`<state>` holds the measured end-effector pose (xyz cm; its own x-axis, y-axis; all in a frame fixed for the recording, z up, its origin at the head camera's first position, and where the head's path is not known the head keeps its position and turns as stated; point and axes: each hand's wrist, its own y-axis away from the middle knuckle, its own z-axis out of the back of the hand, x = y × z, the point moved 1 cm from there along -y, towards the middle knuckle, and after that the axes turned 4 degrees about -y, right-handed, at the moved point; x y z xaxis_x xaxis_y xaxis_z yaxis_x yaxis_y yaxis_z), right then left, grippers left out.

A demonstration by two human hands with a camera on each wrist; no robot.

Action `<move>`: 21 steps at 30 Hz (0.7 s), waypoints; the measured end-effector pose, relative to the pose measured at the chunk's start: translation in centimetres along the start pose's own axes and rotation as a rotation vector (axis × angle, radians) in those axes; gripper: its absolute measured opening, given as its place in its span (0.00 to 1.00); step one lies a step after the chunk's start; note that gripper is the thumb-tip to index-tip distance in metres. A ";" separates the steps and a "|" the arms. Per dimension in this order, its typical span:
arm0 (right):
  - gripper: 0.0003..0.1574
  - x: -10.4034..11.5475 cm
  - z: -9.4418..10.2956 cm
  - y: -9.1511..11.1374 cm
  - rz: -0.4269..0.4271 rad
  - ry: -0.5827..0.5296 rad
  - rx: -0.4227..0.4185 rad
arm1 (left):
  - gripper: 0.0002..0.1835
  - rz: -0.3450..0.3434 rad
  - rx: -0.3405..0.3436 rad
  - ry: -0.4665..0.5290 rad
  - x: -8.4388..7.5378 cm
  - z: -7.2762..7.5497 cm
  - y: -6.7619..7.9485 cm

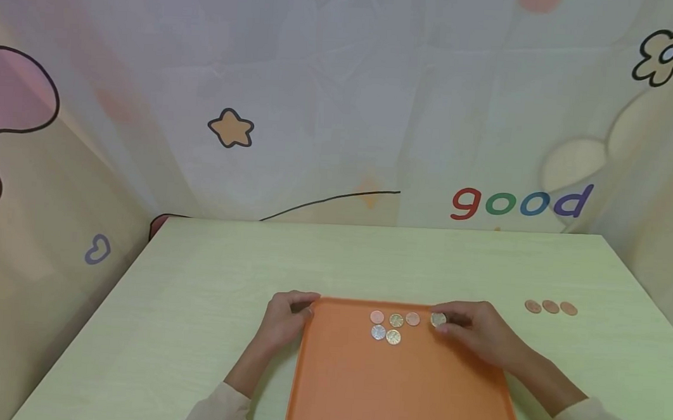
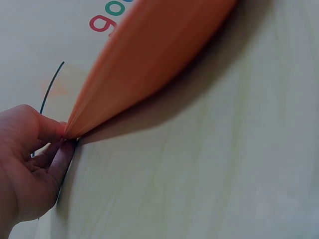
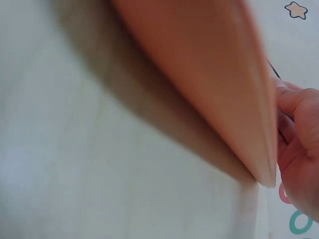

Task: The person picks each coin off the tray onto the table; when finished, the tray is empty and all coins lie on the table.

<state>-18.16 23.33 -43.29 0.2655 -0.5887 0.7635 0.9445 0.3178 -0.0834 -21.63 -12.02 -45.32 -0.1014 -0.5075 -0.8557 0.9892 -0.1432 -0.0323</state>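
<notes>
An orange tray (image 1: 407, 391) lies on the table at the near middle. My left hand (image 1: 285, 318) grips its far left corner; in the left wrist view the thumb and fingers of that hand (image 2: 25, 162) pinch the rim. Over the tray's far right part, my right hand (image 1: 478, 331) pinches a gold-toned coin (image 1: 438, 319) between thumb and fingers. To its left on the tray are a copper coin (image 1: 412, 318), a gold-toned coin (image 1: 396, 320) and another copper coin (image 1: 377, 317). In front of these sit a silvery coin (image 1: 378, 332) and a gold-toned one (image 1: 393, 337). The right wrist view hides the held coin behind the tray wall.
Three copper coins (image 1: 551, 307) lie in a row on the pale wooden table (image 1: 195, 291), right of the tray. A printed cloth (image 1: 330, 108) hangs behind the table's far edge and along both sides.
</notes>
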 end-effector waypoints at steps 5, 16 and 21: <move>0.21 -0.2 0.6 0.4 -0.040 0.020 -0.027 | 0.16 -0.011 -0.003 -0.005 0.0 0.0 0.0; 0.22 -1.3 2.4 1.6 -0.024 0.053 -0.099 | 0.16 -0.001 -0.007 -0.015 0.1 -0.1 -0.1; 0.21 -2.2 3.4 2.1 0.002 0.095 -0.144 | 0.16 -0.002 -0.012 -0.021 0.1 -0.1 -0.2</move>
<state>-17.37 27.78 -42.98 0.2781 -0.6575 0.7002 0.9601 0.2134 -0.1810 -21.79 -11.97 -45.47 -0.1051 -0.5254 -0.8443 0.9901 -0.1343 -0.0397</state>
